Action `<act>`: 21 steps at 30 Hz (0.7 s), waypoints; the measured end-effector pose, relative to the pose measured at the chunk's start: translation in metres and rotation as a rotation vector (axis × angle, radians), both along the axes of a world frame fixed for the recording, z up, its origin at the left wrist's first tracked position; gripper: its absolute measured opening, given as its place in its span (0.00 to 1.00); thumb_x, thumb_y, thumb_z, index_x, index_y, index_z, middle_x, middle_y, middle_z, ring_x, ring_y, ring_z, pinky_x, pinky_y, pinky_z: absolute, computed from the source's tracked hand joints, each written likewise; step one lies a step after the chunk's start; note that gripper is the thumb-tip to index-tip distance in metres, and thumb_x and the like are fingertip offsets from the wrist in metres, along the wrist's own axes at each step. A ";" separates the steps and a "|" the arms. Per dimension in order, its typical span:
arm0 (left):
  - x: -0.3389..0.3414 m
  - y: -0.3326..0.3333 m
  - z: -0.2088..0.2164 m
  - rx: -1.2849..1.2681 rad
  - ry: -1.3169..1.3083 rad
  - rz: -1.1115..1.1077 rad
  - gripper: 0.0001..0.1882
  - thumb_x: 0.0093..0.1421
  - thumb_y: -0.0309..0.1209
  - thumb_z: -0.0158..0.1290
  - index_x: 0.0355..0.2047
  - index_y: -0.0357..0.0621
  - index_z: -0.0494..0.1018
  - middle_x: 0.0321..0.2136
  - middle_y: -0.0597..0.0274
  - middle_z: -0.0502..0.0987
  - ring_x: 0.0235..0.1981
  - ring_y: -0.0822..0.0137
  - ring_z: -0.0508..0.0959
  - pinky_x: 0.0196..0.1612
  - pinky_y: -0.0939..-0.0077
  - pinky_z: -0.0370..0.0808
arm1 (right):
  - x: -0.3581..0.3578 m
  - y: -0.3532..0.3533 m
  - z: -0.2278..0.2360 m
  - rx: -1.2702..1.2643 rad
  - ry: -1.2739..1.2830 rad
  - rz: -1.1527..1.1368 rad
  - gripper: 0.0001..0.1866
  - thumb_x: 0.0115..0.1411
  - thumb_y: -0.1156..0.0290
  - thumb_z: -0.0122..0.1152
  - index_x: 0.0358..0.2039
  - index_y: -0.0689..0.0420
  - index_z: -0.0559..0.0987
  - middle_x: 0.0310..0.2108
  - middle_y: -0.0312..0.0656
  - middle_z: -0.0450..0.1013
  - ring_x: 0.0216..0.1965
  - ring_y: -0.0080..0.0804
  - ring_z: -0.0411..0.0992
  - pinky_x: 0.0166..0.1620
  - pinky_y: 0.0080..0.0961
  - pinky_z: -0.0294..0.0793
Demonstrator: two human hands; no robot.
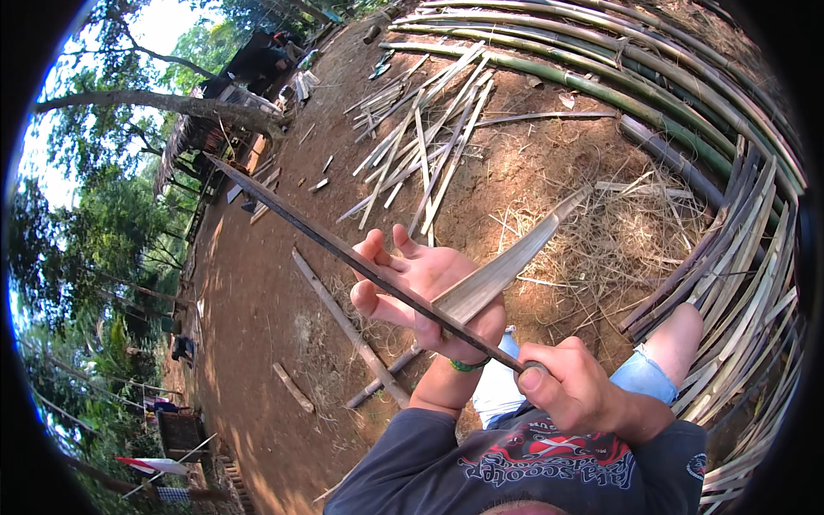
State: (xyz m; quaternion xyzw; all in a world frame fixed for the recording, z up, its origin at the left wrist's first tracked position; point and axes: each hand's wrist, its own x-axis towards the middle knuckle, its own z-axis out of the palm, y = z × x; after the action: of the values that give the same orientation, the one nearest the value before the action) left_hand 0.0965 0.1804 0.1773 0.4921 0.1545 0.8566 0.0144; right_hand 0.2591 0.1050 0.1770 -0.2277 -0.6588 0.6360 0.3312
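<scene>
My right hand is wrapped round the handle end of a machete, its thumb on top. The long, dark, narrow blade slants up to the far left and crosses in front of my left hand. That hand is palm up with its fingers apart and slightly bent. A pale split bamboo slat lies over its palm heel, one end against the blade, the other pointing far right. The fingers do not close round the slat. Whether the blade touches my palm I cannot tell.
Bare earth carries a loose heap of bamboo strips ahead. Long green bamboo poles lie far right, and split strips are stacked beside my knee. Fine shavings cover the ground at right. Wooden sticks lie left.
</scene>
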 end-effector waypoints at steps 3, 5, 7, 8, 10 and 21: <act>0.002 0.002 0.001 -0.004 -0.026 0.045 0.31 0.56 0.49 0.56 0.57 0.59 0.59 0.58 0.55 0.59 0.62 0.60 0.58 0.65 0.57 0.55 | 0.001 -0.002 0.003 0.038 0.022 -0.030 0.22 0.66 0.56 0.51 0.24 0.63 0.73 0.14 0.52 0.67 0.19 0.52 0.72 0.25 0.40 0.67; 0.008 0.000 0.005 -0.093 -0.064 0.173 0.30 0.58 0.53 0.52 0.55 0.56 0.59 0.55 0.59 0.61 0.62 0.63 0.58 0.64 0.58 0.57 | 0.002 -0.001 0.004 0.063 0.025 -0.042 0.21 0.66 0.57 0.52 0.23 0.62 0.72 0.14 0.51 0.67 0.19 0.52 0.71 0.25 0.40 0.67; 0.014 0.000 0.006 -0.176 -0.101 0.243 0.30 0.60 0.57 0.49 0.54 0.53 0.59 0.54 0.62 0.62 0.61 0.66 0.59 0.63 0.60 0.58 | 0.002 -0.002 0.003 0.074 0.023 -0.066 0.21 0.65 0.58 0.52 0.22 0.62 0.71 0.14 0.51 0.67 0.19 0.53 0.71 0.25 0.40 0.67; 0.014 0.001 0.008 -0.183 -0.115 0.245 0.31 0.60 0.58 0.48 0.54 0.52 0.59 0.53 0.63 0.62 0.61 0.67 0.59 0.63 0.61 0.58 | 0.003 -0.002 0.004 0.085 0.022 -0.071 0.21 0.65 0.58 0.53 0.22 0.62 0.71 0.14 0.51 0.66 0.19 0.53 0.71 0.25 0.41 0.67; 0.012 0.001 0.007 -0.174 -0.103 0.235 0.32 0.60 0.59 0.47 0.54 0.50 0.59 0.53 0.63 0.62 0.61 0.68 0.59 0.63 0.62 0.58 | 0.003 -0.002 0.003 0.059 0.039 -0.063 0.21 0.65 0.58 0.54 0.21 0.62 0.71 0.14 0.51 0.67 0.19 0.53 0.71 0.26 0.40 0.68; -0.003 0.001 -0.002 -0.090 -0.074 0.172 0.38 0.56 0.56 0.51 0.59 0.46 0.57 0.57 0.65 0.59 0.63 0.70 0.56 0.65 0.59 0.51 | -0.003 0.005 -0.002 0.147 -0.049 -0.085 0.21 0.63 0.57 0.56 0.21 0.62 0.72 0.13 0.53 0.67 0.17 0.54 0.71 0.24 0.43 0.69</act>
State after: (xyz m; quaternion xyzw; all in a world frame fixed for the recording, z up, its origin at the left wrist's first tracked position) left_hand 0.0930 0.1812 0.1756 0.4437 0.2339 0.8645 -0.0315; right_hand 0.2561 0.1100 0.1747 -0.2460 -0.7012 0.5656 0.3576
